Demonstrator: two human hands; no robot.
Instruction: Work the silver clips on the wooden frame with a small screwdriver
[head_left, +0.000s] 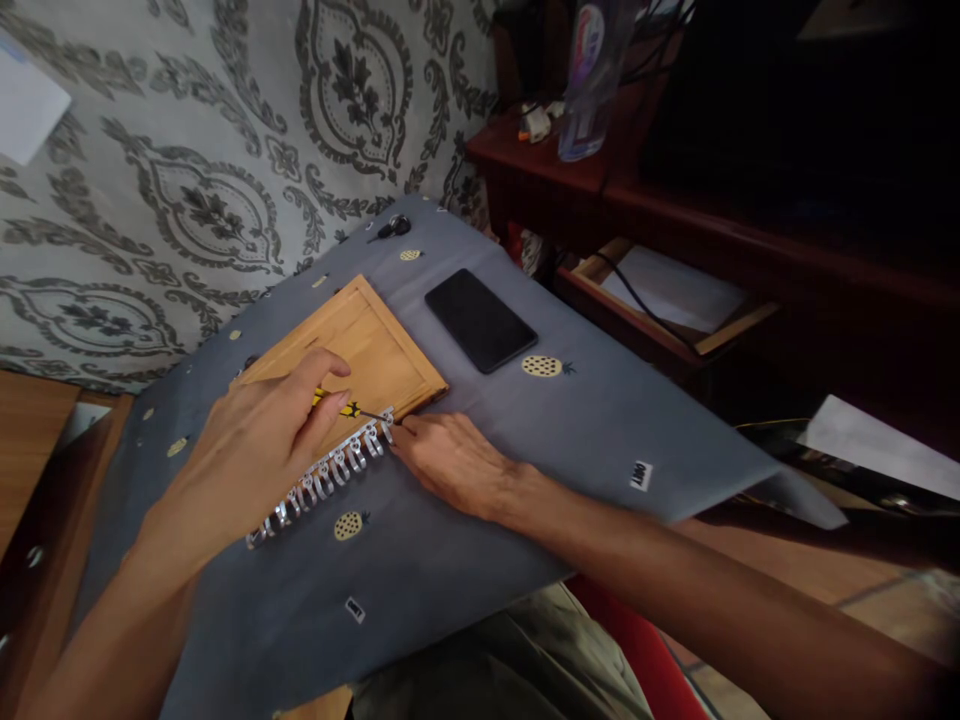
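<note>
My left hand (259, 440) is closed around the yellow-and-black handle of a screwdriver (349, 408). The screwdriver's thin shaft points right, its tip at the right end of a metal hook strip (324, 482). This silvery strip, with a row of curved hooks, runs along the near edge of a wooden board (375, 345) lying on the cloth. My right hand (454, 462) pinches the strip's right end, close to the screwdriver tip. Whatever lies right between those fingertips is hidden. Part of the board is covered by my left hand.
A black phone (481, 318) lies beyond the board on the grey-blue pineapple-print cloth (480, 560). Keys (395, 227) rest near the far corner. To the right are an open drawer (667, 290) and a clear plastic bottle (589, 90) on a dark red desk. A patterned wall borders the left.
</note>
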